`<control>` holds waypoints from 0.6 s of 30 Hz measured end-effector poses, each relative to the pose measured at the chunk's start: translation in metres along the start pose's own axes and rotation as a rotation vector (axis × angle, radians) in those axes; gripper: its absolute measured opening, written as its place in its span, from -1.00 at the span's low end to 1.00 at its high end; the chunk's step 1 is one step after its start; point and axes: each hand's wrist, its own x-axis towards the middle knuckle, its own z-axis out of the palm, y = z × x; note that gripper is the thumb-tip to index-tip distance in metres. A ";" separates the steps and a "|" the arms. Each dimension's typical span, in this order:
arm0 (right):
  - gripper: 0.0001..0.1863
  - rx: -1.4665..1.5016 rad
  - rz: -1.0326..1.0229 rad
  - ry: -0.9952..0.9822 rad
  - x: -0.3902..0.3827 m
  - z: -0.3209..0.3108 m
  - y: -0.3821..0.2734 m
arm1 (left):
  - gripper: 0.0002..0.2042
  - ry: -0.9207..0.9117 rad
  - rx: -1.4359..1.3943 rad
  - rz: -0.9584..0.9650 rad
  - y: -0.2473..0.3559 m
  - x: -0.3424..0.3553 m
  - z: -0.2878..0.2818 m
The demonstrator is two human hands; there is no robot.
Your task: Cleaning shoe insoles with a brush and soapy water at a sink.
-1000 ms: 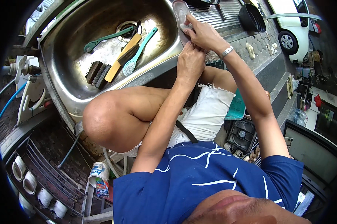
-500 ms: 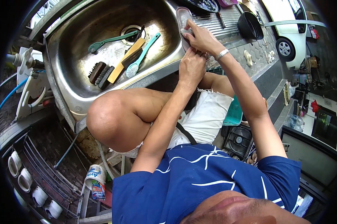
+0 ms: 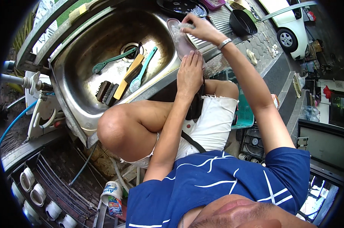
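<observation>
In the upper centre of the frame a translucent, sole-shaped piece [image 3: 182, 45] lies at a slant, its long side along the right rim of the steel sink [image 3: 71, 80]; whether it rests on that rim or is held up cannot be told. The left hand [image 3: 190, 73] lies back-up with fingers straight and together over the lower end, so that end is hidden, as are the palm and most of the thumb. Above it, the right hand [image 3: 203, 29] pinches a small pale wad [image 3: 186, 27] between thumb and fingers against the upper part; its material is hard to make out. Inside the sink, the turquoise brush [image 3: 143, 71] overlaps a dark shape that partly covers the yellow wooden handle [image 3: 121, 88], and the green brush [image 3: 114, 60] reaches across the drain, hiding some of it. A dark pan [image 3: 171, 4] is cut off at the top edge. At lower left, a white tub [image 3: 113, 187] carries large blue lettering, and the red-and-blue packet [image 3: 115, 207] below bears print too small to read.
</observation>
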 end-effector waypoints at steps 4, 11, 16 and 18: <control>-0.65 0.070 0.122 0.218 0.066 -0.053 -0.010 | -0.50 0.027 0.005 -0.024 -0.002 -0.002 -0.007; -0.60 -0.380 0.118 -0.073 0.110 -0.050 0.086 | -0.45 -0.021 -0.206 0.142 0.028 0.015 0.002; -0.67 0.080 0.051 0.266 0.054 -0.020 -0.035 | -0.43 -0.001 -0.114 -0.043 0.000 0.000 -0.002; -0.65 0.039 -0.145 0.188 0.009 -0.004 -0.030 | -0.53 0.075 0.056 -0.006 0.001 0.003 0.007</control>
